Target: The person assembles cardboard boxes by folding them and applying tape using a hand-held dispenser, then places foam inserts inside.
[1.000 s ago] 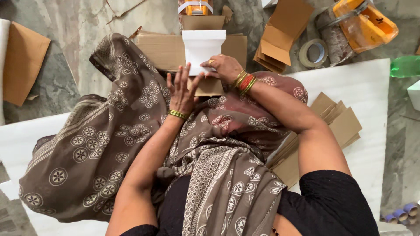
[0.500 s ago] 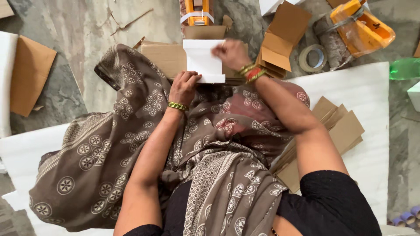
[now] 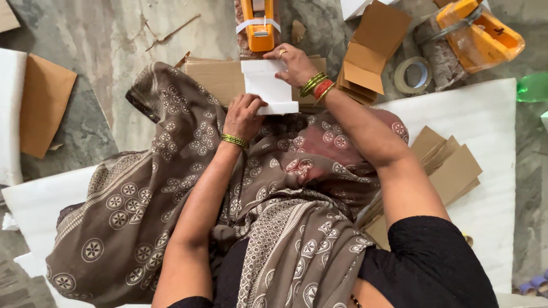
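Note:
A small white box (image 3: 264, 85) rests on a flat brown cardboard box (image 3: 214, 80) in front of my knees. My left hand (image 3: 244, 117) grips the white box at its near left edge. My right hand (image 3: 295, 64) presses on its far right corner, fingers curled over the top. An orange tape dispenser (image 3: 261, 23) stands just beyond the white box, a strip of white tape across its front. My lap is covered by a brown patterned cloth (image 3: 160, 188).
Folded cardboard boxes (image 3: 371, 54) lie to the right, with a tape roll (image 3: 413, 75) and a second orange dispenser (image 3: 479, 34) beyond. Flat cardboard sheets (image 3: 451, 165) rest on a white foam sheet (image 3: 491, 120). Another cardboard piece (image 3: 43, 105) lies at left on the stone floor.
Both hands have pushed the white box away from me, up to the orange dispenser. My left hand went from open fingers to gripping the box's near edge.

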